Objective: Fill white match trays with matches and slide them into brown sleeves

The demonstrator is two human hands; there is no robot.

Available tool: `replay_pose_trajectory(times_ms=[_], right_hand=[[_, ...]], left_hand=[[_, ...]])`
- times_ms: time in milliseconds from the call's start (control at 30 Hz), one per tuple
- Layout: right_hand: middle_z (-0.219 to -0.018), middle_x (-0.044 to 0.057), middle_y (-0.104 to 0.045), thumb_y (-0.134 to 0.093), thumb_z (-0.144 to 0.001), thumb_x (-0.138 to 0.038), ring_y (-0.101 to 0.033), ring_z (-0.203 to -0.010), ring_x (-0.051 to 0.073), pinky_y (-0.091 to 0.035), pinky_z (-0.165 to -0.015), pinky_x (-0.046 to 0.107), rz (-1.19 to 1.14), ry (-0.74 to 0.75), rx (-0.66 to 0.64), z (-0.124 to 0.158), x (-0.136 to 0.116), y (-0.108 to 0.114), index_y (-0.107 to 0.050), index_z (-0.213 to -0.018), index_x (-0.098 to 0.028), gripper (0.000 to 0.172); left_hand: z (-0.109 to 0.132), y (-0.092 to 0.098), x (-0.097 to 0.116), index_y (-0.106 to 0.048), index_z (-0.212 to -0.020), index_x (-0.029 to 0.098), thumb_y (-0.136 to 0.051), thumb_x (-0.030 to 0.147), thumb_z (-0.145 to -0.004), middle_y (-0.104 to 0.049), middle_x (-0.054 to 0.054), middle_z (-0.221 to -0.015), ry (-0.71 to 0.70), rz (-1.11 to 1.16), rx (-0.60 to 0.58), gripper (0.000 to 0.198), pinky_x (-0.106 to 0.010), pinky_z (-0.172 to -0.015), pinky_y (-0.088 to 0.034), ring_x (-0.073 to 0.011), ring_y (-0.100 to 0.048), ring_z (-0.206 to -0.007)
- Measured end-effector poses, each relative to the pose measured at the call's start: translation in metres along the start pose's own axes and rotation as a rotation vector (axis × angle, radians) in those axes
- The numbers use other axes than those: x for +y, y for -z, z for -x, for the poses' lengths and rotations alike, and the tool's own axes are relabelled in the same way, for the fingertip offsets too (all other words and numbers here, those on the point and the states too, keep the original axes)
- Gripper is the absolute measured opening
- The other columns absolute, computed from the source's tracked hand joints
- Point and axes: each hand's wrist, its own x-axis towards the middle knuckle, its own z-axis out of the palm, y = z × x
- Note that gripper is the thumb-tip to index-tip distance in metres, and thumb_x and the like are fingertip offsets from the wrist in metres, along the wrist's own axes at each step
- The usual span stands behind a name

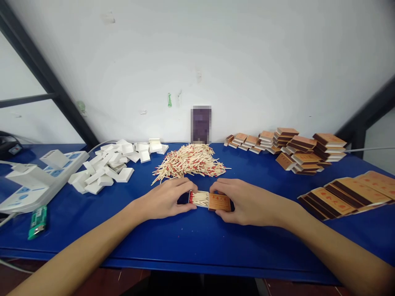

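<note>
A matchbox (210, 201) lies on the blue table (197, 242) between my hands, its white tray of red-tipped matches half inside the orange-brown sleeve. My left hand (165, 200) has its fingers curled on the tray end at the left. The sleeve end at the right is gripped by my right hand (247, 202). Just behind the hands lies a loose heap of matches (189, 162).
Several empty white trays (108, 166) are piled at the left, beside a white power strip (37, 181) and a green lighter (38, 222). Stacked filled matchboxes (296, 150) stand at the back right. Flat sleeves (348, 195) lie at the right edge.
</note>
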Motion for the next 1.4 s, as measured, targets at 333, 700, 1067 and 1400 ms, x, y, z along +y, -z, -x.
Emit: replay_pose_trajectory(times_ms=[333,700,1067,1400], right_hand=[[-0.096,0.004,-0.063,-0.063,-0.079,-0.026,-0.058,-0.082,0.019,-0.044,-0.072,0.031,-0.009,0.000,0.011,-0.001,0.001,-0.001,-0.059,-0.098,-0.020,0.020],[-0.094,0.003,-0.062,-0.062,-0.080,-0.027,-0.057,-0.079,0.019,-0.044,-0.072,0.032,0.012,0.005,0.041,-0.001,0.006,-0.004,-0.058,-0.097,-0.021,0.019],[-0.095,0.004,-0.064,-0.062,-0.079,-0.026,-0.058,-0.081,0.019,-0.043,-0.071,0.031,-0.005,-0.006,0.071,-0.005,0.009,-0.005,-0.058,-0.097,-0.020,0.020],[-0.098,0.003,-0.065,-0.062,-0.079,-0.026,-0.059,-0.086,0.019,-0.044,-0.077,0.032,-0.068,0.026,0.044,-0.003,0.008,0.001,-0.060,-0.102,-0.021,0.023]], left_hand=[[0.001,0.000,-0.005,-0.061,-0.121,0.019,-0.060,0.032,-0.093,-0.063,-0.009,-0.110,-0.095,0.004,0.007,0.031,-0.034,-0.086,-0.051,-0.0197,-0.062,-0.097],[-0.001,0.001,-0.003,-0.067,-0.112,0.015,-0.062,0.036,-0.091,-0.067,-0.010,-0.107,-0.112,-0.008,0.043,0.029,-0.033,-0.085,-0.054,-0.0197,-0.065,-0.095],[-0.001,0.001,-0.007,-0.068,-0.110,0.017,-0.064,0.034,-0.090,-0.069,-0.009,-0.110,-0.101,0.043,0.125,0.026,-0.033,-0.091,-0.054,-0.0193,-0.066,-0.099],[0.000,0.002,-0.003,-0.064,-0.120,0.019,-0.059,0.031,-0.093,-0.066,-0.009,-0.112,-0.112,0.056,0.086,0.029,-0.033,-0.088,-0.053,-0.0187,-0.064,-0.099]])
